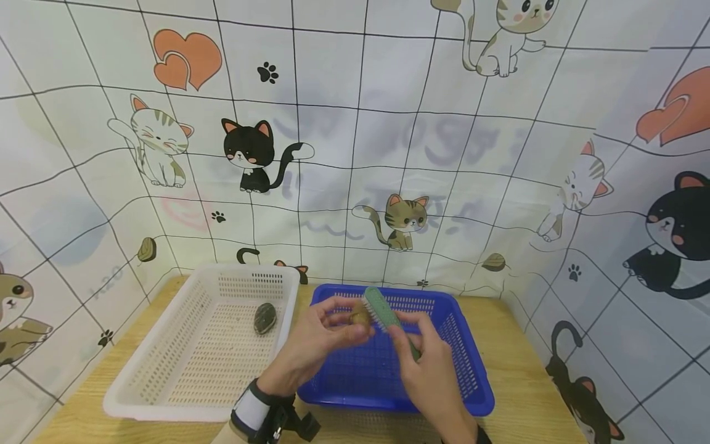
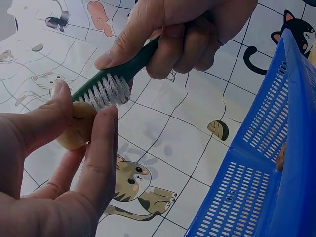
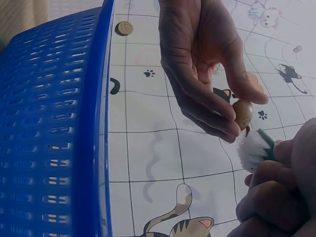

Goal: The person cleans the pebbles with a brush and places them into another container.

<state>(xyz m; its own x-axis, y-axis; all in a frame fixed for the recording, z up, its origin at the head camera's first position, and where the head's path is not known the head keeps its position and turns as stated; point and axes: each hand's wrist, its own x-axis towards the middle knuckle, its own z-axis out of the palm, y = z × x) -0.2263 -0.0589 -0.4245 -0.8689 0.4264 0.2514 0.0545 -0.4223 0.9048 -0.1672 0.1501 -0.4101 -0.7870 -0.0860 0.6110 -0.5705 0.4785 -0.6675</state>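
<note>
Over the blue basket, my left hand [image 1: 327,333] pinches a small, round, yellow-brown clam-like shell [image 1: 361,316] between thumb and fingers. My right hand [image 1: 427,364] grips the handle of a green scrub brush [image 1: 383,308], its thumb lying along the back. White bristles [image 2: 106,92] face the shell and lie right against or very near it; I cannot tell if they touch. In the right wrist view the shell [image 3: 243,114] shows a dark bit on its lower edge. A dark, oval clam-like shell [image 1: 265,318] lies in the white basket [image 1: 150,370].
The blue basket [image 1: 471,370] stands under my hands, right of the white one, on a wooden table [image 1: 527,364]. Part of a brown thing [image 2: 281,157] shows at the blue basket's wall. A cat-print sheet [image 1: 327,142] rises behind and at both sides.
</note>
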